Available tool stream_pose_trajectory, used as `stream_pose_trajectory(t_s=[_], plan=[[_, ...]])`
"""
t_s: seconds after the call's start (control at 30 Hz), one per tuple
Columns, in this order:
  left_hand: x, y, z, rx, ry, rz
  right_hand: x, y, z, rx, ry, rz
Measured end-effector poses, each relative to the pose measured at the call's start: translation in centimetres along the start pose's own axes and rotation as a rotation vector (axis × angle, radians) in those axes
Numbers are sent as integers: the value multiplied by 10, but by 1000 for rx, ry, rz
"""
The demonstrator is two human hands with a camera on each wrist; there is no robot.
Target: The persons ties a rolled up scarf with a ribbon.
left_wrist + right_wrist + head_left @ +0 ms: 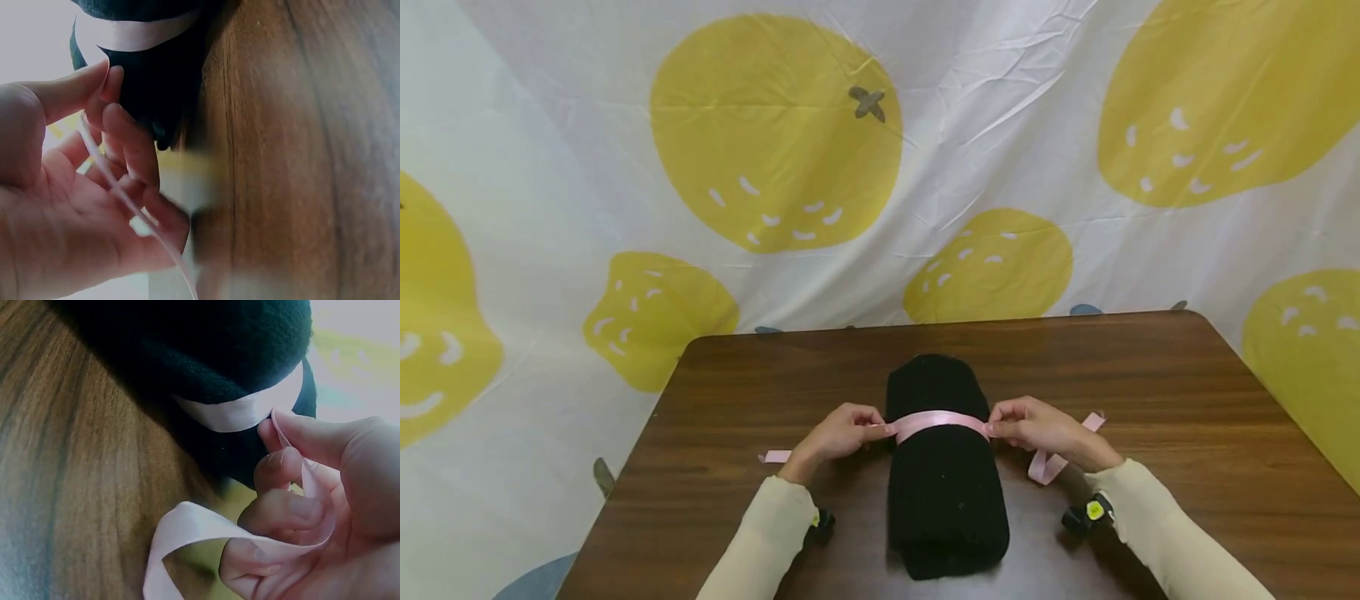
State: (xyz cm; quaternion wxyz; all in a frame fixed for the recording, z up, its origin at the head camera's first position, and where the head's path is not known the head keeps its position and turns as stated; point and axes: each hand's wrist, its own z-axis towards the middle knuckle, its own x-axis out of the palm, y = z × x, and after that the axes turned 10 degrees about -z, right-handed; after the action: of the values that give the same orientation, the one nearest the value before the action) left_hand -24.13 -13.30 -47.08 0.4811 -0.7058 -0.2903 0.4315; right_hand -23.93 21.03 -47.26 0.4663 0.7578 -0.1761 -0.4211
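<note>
A black rolled knit cloth (949,500) lies lengthwise on the table, pointing away from me. Round its middle runs a pink ribbon (942,418), snug across the top. On the roll's left side my left hand (842,432) pinches the ribbon between thumb and index finger; in the left wrist view the ribbon's tail (134,209) trails down past the palm. At the right side my right hand (1037,427) pinches the other part of the ribbon. Its loose tail (187,524) curls through the fingers and hangs in a loop. The roll's underside is hidden.
The dark brown wooden table (1150,392) has rounded far corners. Behind it hangs a white curtain (970,150) with yellow fruit prints. A small black device (1086,517) sits at the right wrist, another (823,525) at the left. Ribbon ends (775,457) show past both hands.
</note>
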Motion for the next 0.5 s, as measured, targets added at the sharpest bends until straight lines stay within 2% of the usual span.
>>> stream_pose_trajectory(t_s=[0.13, 0.3, 0.5], plan=[[3, -3, 0, 24, -34, 63, -1, 4, -1, -20, -27, -54], [4, -11, -2, 62, -79, 152, -3, 13, -3, -81, -84, -176], [4, -20, -8, 98, -155, 267, -5, 27, -6, -108, -145, -321]])
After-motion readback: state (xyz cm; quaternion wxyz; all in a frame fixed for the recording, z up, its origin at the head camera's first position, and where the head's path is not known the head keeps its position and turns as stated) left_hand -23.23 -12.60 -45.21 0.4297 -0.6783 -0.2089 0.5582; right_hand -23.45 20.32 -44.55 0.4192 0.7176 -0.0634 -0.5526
